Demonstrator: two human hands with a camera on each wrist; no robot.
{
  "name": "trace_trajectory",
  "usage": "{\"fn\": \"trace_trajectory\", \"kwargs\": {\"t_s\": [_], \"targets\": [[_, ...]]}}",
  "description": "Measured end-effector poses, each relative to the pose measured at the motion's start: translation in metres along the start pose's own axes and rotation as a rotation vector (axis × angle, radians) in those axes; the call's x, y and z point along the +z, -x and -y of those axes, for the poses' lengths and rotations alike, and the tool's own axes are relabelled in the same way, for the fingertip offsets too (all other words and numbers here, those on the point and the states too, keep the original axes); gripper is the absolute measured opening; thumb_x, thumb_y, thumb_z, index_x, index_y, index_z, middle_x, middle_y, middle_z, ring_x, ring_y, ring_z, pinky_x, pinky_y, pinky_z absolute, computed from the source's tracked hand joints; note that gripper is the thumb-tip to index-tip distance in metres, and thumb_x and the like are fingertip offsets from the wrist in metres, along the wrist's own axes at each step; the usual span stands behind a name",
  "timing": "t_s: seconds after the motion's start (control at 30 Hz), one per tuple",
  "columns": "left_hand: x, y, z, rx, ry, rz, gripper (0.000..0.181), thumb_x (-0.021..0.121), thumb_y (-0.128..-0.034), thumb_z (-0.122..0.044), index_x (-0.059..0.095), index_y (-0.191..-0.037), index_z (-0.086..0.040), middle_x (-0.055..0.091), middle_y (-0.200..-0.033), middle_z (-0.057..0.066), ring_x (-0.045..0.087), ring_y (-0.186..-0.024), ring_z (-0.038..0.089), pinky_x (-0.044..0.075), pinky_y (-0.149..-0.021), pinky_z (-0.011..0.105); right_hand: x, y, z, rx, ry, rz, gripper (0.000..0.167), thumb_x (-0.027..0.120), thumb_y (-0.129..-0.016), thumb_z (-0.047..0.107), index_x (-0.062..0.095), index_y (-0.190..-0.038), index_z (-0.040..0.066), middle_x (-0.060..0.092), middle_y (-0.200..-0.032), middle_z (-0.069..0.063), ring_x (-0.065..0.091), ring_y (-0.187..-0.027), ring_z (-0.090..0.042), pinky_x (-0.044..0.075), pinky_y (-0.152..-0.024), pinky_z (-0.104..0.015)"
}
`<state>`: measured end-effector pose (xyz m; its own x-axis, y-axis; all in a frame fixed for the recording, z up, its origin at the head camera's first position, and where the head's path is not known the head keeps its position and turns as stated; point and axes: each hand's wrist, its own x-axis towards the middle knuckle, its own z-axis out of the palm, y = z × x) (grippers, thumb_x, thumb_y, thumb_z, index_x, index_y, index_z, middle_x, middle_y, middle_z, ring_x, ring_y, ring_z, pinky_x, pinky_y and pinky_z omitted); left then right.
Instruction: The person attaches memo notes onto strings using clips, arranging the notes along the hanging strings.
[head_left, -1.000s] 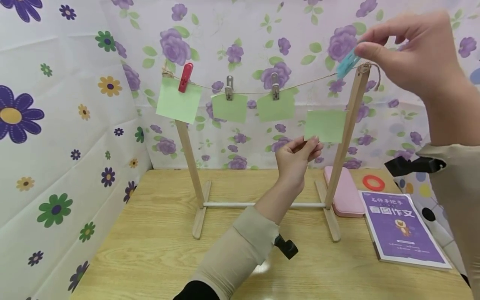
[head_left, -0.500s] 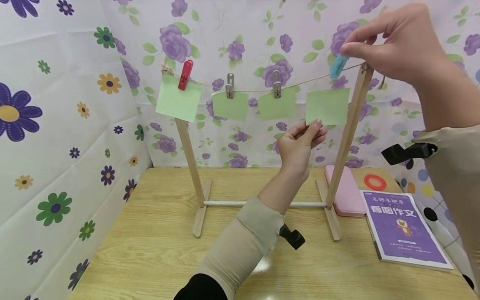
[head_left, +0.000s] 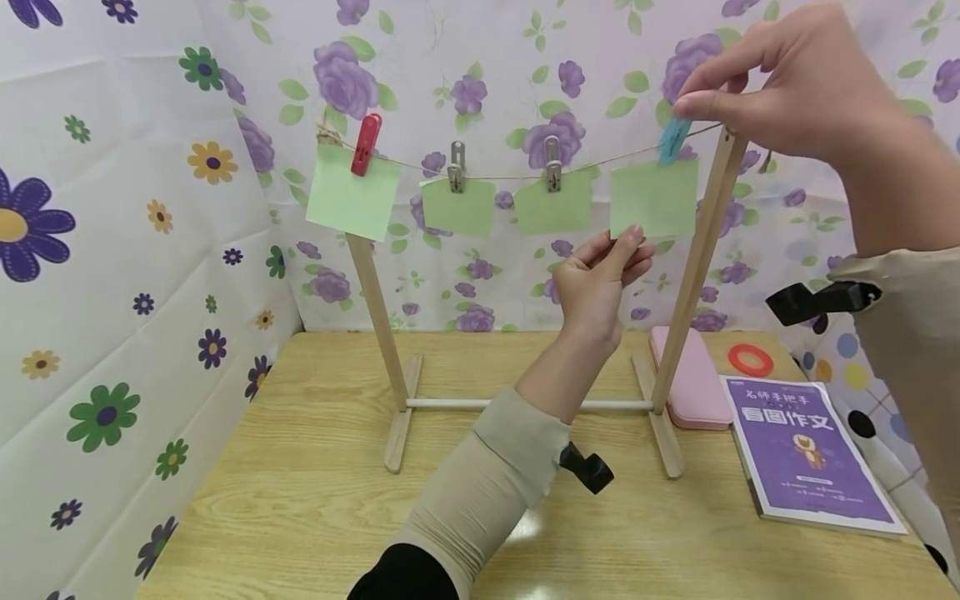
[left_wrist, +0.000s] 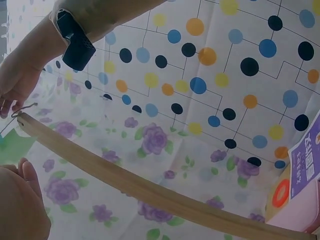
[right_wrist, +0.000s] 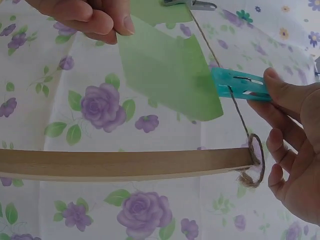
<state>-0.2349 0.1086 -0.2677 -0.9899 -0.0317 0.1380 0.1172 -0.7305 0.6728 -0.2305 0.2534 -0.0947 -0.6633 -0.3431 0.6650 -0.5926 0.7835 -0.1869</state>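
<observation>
My left hand (head_left: 596, 279) pinches the lower left corner of a green paper note (head_left: 654, 200) between thumb and fingers. High on the right, my right hand (head_left: 795, 92) pinches a blue plastic clothespin (head_left: 674, 140). In the right wrist view, the clothespin (right_wrist: 241, 84) straddles the twine (right_wrist: 240, 116), and its tip meets the edge of the note (right_wrist: 167, 67). Left along the same line hang a note (head_left: 354, 196) under a red clothespin (head_left: 366, 145) and two notes under metal clips (head_left: 457, 167). The left wrist view shows the left hand (left_wrist: 22, 202) only partly.
A wooden stand (head_left: 378, 317) with two posts and a white crossbar (head_left: 450, 403) carries the twine. Behind its right post (head_left: 693, 275) lie a pink case (head_left: 693, 383), an orange-red ring (head_left: 750, 360) and a purple book (head_left: 806, 442) on the table (head_left: 300, 492). Patterned cloth hangs behind.
My left hand has raised the green note up to the twine. My right hand has moved left and slightly down, bringing the blue clothespin to the note's top edge.
</observation>
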Motion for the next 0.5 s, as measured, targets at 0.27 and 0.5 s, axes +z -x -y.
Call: {"fn": "trace_trajectory", "kwargs": {"t_s": [0.27, 0.5], "targets": [[0.0017, 0.0006, -0.0035, 0.001, 0.012, 0.01, 0.007, 0.077, -0.0894, -0.003, 0.072, -0.091, 0.001, 0.074, -0.089, 0.021, 0.072, -0.067, 0.013, 0.064, -0.072, 0.028, -0.0003, 0.001, -0.0006, -0.028, 0.002, 0.028, 0.016, 0.078, -0.091, 0.01, 0.079, -0.102, -0.002, 0.053, -0.076, 0.025, 0.044, -0.071, -0.006, 0.041, -0.053, -0.004], [0.0016, 0.0006, -0.002, -0.006, 0.025, 0.034, 0.006, 0.077, -0.0899, -0.003, 0.072, -0.092, -0.001, 0.074, -0.083, 0.011, 0.073, -0.069, 0.013, 0.063, -0.074, 0.029, -0.0001, 0.0027, -0.0002, -0.009, 0.03, 0.083, 0.021, 0.077, -0.092, 0.015, 0.078, -0.108, 0.001, 0.053, -0.08, 0.015, 0.041, -0.067, -0.01, 0.04, -0.049, -0.007]]}}
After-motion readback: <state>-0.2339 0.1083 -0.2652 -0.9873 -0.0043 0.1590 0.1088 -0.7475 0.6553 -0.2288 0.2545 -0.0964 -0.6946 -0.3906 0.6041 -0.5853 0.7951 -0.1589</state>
